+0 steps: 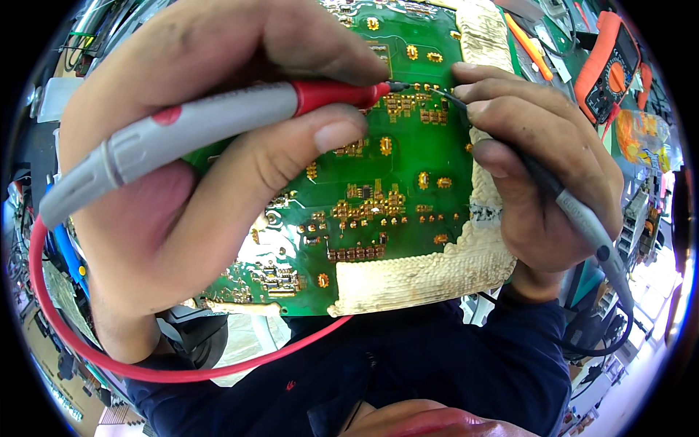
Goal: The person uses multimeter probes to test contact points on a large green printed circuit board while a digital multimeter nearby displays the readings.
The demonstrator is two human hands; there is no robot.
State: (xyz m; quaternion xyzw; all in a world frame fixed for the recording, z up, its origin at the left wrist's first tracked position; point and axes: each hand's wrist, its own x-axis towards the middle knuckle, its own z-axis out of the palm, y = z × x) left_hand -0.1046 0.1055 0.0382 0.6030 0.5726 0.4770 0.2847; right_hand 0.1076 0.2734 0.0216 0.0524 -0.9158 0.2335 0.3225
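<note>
A green circuit board (408, 164) with small gold-coloured components lies in front of me. Cream-coloured hardened filler (422, 280) runs along its near and right edges. My left hand (218, 153) is closed round a grey and red test probe (204, 124), its tip at a row of small contacts near the board's upper right. In my right hand (546, 153) a black and grey test probe (575, 211) is gripped, its thin tip beside the same row, close to the red probe's tip. Whether each tip touches metal, I cannot tell.
A red lead (182, 375) loops from the left probe below the board; a black lead (619, 342) hangs at the right. An orange and black multimeter (610, 73) lies at the upper right, near an orange-handled tool (528, 47) and a clear plastic bag (644, 138).
</note>
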